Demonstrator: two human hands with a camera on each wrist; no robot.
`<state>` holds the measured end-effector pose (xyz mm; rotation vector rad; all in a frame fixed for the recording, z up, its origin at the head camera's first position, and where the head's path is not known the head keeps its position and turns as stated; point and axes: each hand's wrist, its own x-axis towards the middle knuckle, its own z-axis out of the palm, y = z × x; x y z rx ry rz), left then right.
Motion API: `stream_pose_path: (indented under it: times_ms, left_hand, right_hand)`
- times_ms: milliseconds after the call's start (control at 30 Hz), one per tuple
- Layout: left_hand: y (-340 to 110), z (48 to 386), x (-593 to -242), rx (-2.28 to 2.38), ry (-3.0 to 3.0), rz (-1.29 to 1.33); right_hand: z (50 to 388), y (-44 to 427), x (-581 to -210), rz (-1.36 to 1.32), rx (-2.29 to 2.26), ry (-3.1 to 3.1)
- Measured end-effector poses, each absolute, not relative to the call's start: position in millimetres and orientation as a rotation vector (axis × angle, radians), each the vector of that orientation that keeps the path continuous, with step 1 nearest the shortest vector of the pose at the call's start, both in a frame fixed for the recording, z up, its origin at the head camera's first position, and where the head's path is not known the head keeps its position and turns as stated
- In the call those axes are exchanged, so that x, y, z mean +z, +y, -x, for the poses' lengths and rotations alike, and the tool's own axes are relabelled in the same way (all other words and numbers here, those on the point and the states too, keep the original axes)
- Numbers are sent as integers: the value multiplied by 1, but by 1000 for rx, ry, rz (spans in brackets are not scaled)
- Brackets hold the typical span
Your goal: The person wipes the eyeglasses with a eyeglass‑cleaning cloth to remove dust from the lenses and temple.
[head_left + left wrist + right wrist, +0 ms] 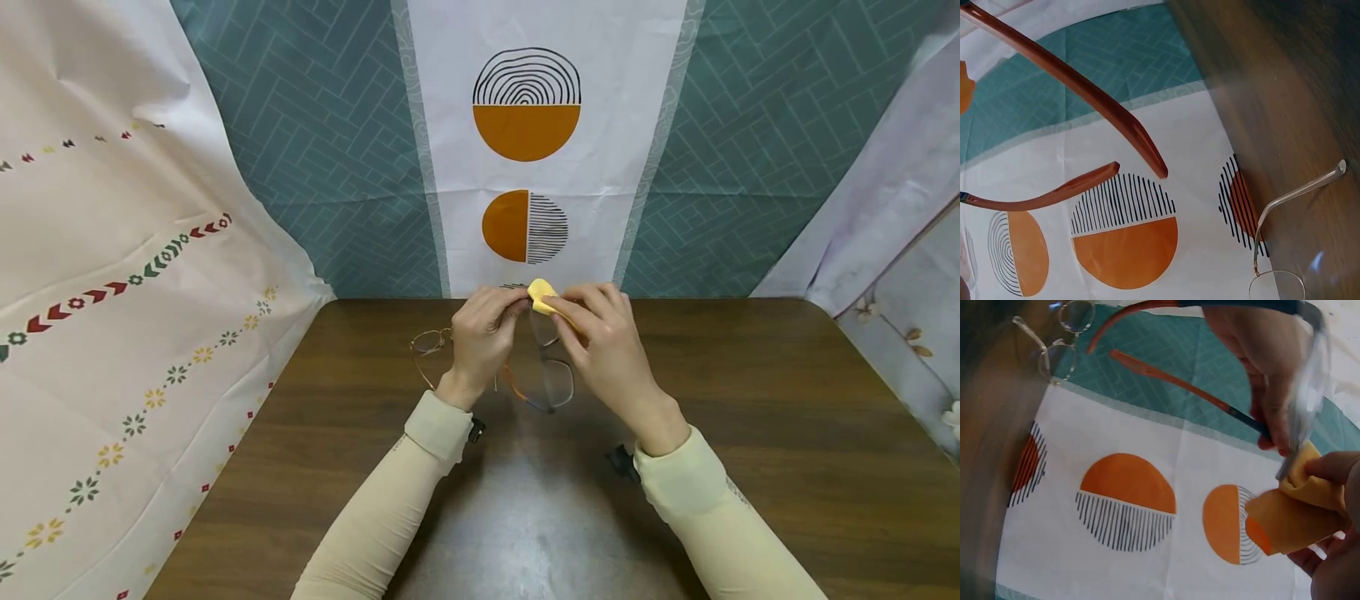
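Observation:
A pair of eyeglasses (pixel 559 383) with reddish-brown temples (pixel 1079 87) is held up above the table. My left hand (pixel 480 337) pinches it at one end of the frame, near a hinge, as the right wrist view shows. My right hand (pixel 617 358) grips a folded yellow cloth (pixel 1300 519) between thumb and fingers. The cloth touches the frame's end beside the left fingertips. In the right wrist view the lens (pixel 1310 394) is blurred. The left wrist view shows the temples, with the left hand almost wholly out of sight.
Another pair of eyeglasses, thin and gold-framed (pixel 429 342), lies on the brown wooden table (pixel 750 392) to the left, partly behind my left hand. A patterned cloth backdrop (pixel 337 150) hangs at the table's far edge. Pale curtains (pixel 112 333) flank the table.

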<state>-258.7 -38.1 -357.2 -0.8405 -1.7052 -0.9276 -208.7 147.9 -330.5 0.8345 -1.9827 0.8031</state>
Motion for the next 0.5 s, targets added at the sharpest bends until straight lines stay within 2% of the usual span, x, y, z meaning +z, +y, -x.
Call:
stream_pose_path:
  times_ms: [500]
  left_hand:
    - [-47, 264, -359, -932, -1699, 740]
  right_hand:
    - [203, 146, -329, -1050, 835, -2058]
